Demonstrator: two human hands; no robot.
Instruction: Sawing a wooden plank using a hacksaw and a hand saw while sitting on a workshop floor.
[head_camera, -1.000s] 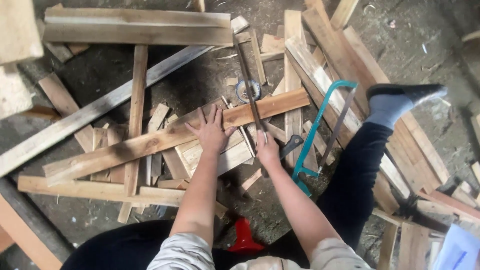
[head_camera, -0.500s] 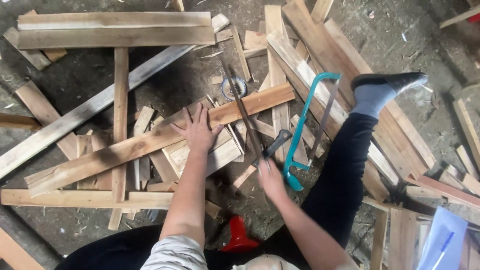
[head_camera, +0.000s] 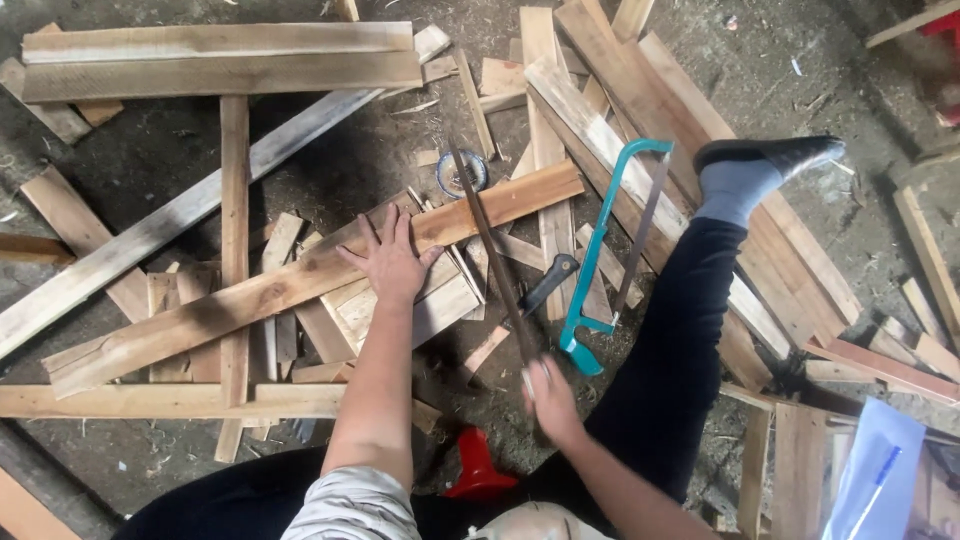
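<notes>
My left hand (head_camera: 389, 262) presses flat, fingers spread, on a long wooden plank (head_camera: 300, 283) that lies diagonally over a heap of offcuts. My right hand (head_camera: 549, 397) grips the handle of a hand saw (head_camera: 488, 246); its narrow blade runs up and away across the plank near that plank's right end. A teal-framed hacksaw (head_camera: 600, 255) lies on the boards just right of the blade. My right leg in dark trousers, grey sock and black shoe (head_camera: 768, 156) stretches out to the right.
Planks and offcuts litter the dirt floor all around, with wide boards (head_camera: 220, 60) at the top left. A roll of tape (head_camera: 461, 174) lies behind the plank. A red object (head_camera: 476, 467) sits by my knee. Paper with a blue pen (head_camera: 874, 470) lies at the lower right.
My right hand has drawn the saw back toward me, from on the plank to well below it. My left hand stays pressed on the plank.
</notes>
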